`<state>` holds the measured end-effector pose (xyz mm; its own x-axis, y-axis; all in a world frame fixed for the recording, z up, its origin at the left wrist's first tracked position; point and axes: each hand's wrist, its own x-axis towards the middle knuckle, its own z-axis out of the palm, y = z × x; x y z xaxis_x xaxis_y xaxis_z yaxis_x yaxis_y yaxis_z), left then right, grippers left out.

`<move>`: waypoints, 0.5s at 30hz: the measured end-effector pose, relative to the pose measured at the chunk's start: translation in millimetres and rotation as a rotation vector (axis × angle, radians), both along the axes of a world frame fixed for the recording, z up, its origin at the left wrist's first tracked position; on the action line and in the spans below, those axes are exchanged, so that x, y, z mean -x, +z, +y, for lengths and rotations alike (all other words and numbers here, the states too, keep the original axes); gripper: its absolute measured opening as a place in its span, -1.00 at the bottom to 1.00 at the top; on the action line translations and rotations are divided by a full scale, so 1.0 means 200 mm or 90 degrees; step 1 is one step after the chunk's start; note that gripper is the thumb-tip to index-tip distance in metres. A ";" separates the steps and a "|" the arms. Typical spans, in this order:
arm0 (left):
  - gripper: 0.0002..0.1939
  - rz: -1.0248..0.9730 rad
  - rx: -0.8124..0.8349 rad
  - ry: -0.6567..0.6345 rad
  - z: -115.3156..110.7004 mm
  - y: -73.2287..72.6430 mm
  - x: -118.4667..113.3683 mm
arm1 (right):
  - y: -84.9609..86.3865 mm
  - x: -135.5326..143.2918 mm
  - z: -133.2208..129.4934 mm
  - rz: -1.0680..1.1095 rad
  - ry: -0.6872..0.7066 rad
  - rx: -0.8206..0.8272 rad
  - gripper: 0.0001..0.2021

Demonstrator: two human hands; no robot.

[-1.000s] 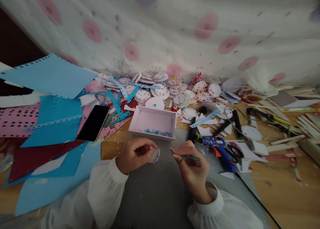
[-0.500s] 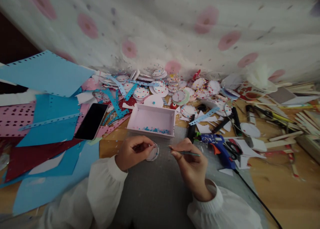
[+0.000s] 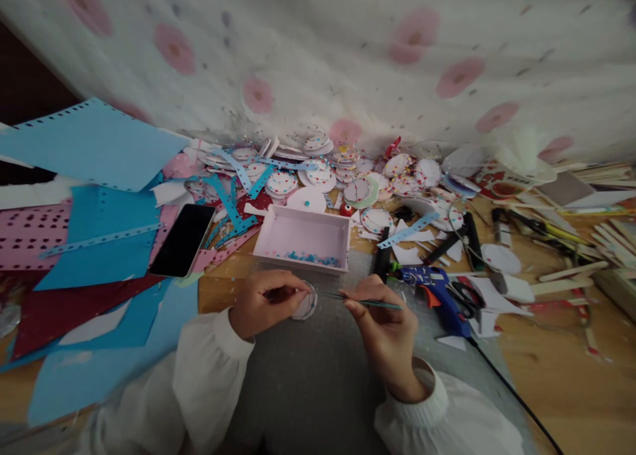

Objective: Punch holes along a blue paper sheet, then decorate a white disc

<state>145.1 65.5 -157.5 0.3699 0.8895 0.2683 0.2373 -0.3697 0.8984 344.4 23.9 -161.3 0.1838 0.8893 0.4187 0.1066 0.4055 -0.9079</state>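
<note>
In the head view my left hand (image 3: 267,304) is closed on the edge of a small white paper disc (image 3: 305,307), held tilted above the grey mat (image 3: 308,382). A thin line with tiny dots of colour runs round the disc's rim. My right hand (image 3: 385,332) pinches slim tweezers (image 3: 378,304), whose thin tips point left toward the disc and stop short of it. Whether the tips hold anything is too small to tell. Just beyond both hands stands a shallow white box (image 3: 271,259) with small blue bits (image 3: 313,259) along its near side.
Behind the box lie piles of white discs (image 3: 318,172) with coloured beads. A blue glue gun (image 3: 437,289) and black scissors (image 3: 467,297) lie right, the gun's cord trailing forward. To the left are a phone (image 3: 183,241) and blue sheets (image 3: 106,236). Wooden sticks (image 3: 571,271) lie far right.
My right hand has shifted slightly right, and the tweezers' thin tips now show more clearly. My left hand still holds the disc in nearly the same place.
</note>
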 end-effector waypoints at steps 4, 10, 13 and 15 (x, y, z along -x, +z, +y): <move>-0.89 0.006 0.022 0.018 0.00 0.01 0.00 | 0.01 0.00 0.00 0.000 -0.006 -0.026 -0.93; -0.73 -0.029 0.174 0.060 -0.07 0.12 -0.04 | 0.05 -0.04 -0.01 -0.103 -0.060 -0.157 -0.79; -0.55 -0.069 0.324 -0.016 -0.13 0.19 -0.09 | 0.10 -0.03 -0.05 -0.300 -0.014 -0.260 -0.79; -0.52 -0.100 0.398 -0.027 -0.16 0.20 -0.11 | 0.14 -0.01 -0.08 -0.458 0.021 -0.337 -0.83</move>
